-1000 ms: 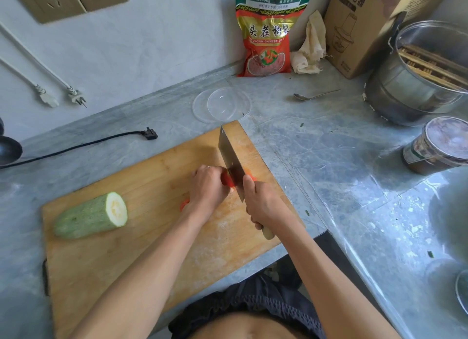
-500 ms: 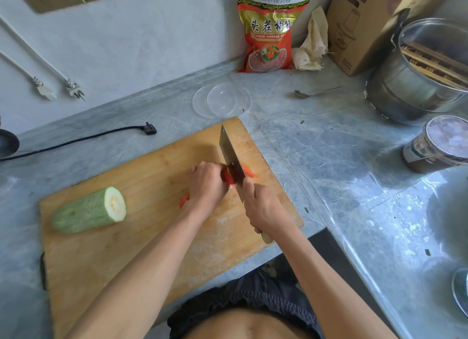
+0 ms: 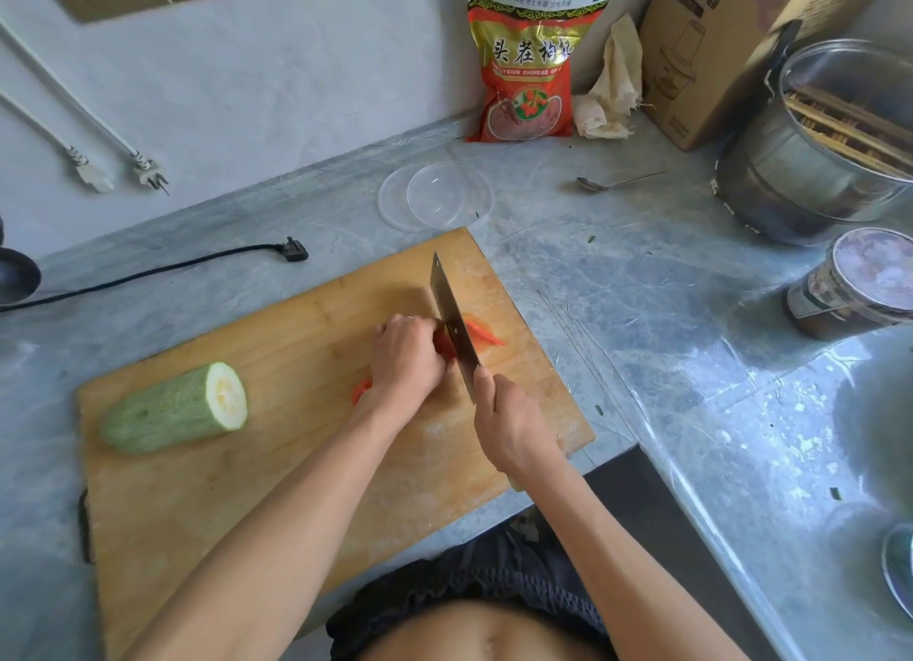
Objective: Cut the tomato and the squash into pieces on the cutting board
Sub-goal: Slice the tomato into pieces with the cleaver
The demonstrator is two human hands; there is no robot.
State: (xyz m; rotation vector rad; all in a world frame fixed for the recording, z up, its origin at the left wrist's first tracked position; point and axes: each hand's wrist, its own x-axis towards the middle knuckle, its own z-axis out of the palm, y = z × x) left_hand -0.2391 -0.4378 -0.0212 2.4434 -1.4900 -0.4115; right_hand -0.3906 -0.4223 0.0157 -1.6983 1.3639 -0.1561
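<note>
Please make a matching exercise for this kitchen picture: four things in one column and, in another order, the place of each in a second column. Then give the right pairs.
1. pale green cut squash
2. steel cleaver blade
3. clear round plastic lid
4. metal spoon

A. on the counter, just beyond the wooden cutting board
B. left part of the board
C. on the counter beside the steel pot
D. against the red tomato

Pairs: 1-B, 2-D, 3-A, 4-C

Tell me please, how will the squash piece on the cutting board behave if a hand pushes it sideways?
The squash lies on its rounded side, so it would probably roll rather than slide. Its thick body suggests it is stiff and fairly heavy. The cut end looks moist and may be slippery.
</note>
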